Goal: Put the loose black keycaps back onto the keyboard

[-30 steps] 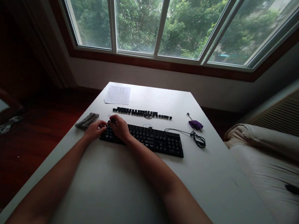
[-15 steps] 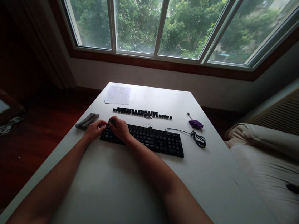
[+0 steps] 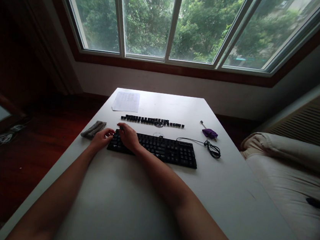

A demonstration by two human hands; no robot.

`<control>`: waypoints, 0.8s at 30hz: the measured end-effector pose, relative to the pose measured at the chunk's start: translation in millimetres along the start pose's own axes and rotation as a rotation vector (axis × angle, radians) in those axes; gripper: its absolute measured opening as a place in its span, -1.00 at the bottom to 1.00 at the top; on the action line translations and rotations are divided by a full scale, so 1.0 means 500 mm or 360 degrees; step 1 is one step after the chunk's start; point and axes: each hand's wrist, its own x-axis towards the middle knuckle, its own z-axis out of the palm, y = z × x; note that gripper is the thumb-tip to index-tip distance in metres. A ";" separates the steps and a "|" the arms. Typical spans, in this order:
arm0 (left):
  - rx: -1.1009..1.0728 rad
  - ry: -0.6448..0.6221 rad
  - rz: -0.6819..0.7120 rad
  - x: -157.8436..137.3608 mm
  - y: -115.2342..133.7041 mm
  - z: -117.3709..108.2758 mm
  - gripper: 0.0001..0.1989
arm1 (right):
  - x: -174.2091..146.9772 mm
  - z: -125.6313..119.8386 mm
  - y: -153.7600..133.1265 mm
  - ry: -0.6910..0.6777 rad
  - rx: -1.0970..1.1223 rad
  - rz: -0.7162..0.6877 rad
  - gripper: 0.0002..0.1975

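Observation:
A black keyboard [image 3: 170,152] lies on the white table, its upper left corner partly hidden by my right hand. My right hand [image 3: 129,136] is over the left end of the keys. Its thumb and fingers are curled together near the top left corner; whatever they pinch is too small to make out. Beside the keyboard's left edge rests my left hand [image 3: 102,139], its thumb and forefinger slightly apart at the corner. A row of loose black keycaps [image 3: 145,120] stands behind the keyboard, with a small dark ring-shaped item [image 3: 158,125] among them.
A grey cloth [image 3: 93,129] lies left of my left hand. Behind is a printed sheet of paper [image 3: 126,101]. On the right are a purple cloth item [image 3: 209,133], a small brush-like tool [image 3: 202,123] and the coiled cable [image 3: 213,150]. A beige sofa [image 3: 283,176] flanks the table.
My right fingertips have lifted slightly and moved away from the left fingertips, leaving a gap between the hands. My left hand has stayed nearly still, its fingers a little more parted.

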 end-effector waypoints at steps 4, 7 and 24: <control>-0.0021 -0.0018 0.0019 0.001 -0.001 0.000 -0.69 | 0.000 0.001 0.000 -0.0028 -0.0003 0.0032 -0.64; -0.0014 -0.0012 0.0011 0.000 0.002 -0.001 -0.69 | 0.000 0.001 -0.001 -0.0038 -0.0021 0.0055 -0.66; 0.0064 -0.0017 0.0048 0.002 -0.006 0.000 -0.71 | 0.002 0.011 0.013 0.0002 -0.0087 -0.0014 -0.65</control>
